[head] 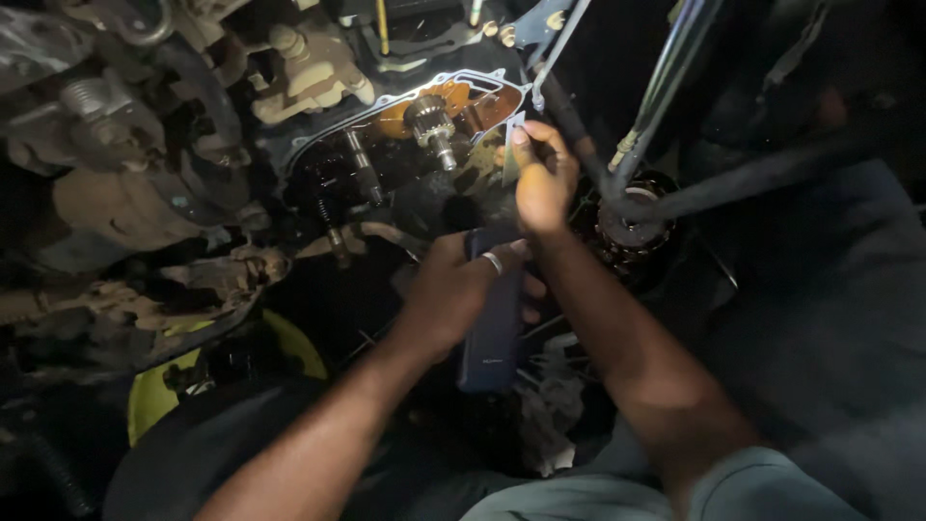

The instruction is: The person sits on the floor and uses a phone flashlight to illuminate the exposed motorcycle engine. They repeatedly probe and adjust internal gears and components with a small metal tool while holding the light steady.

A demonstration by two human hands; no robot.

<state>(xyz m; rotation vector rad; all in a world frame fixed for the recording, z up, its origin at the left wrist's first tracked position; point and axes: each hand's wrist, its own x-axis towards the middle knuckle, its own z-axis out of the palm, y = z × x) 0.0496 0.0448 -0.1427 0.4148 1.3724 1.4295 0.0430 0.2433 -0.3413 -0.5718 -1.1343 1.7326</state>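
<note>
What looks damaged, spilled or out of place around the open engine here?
Nothing clearly broken. The engine case is open with its gear shaft exposed and grimy. The left hand holds a dark phone; the right hand pinches a thin flat blade at the case edge. A crumpled rag lies below.

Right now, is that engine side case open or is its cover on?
Open. The engine case shows a bare gear shaft and inner parts; the right hand holds a thin blade at its rim.

dark blue phone (pixel 490 328) held upright, thin flat blade (pixel 511 150) against open engine case
</note>
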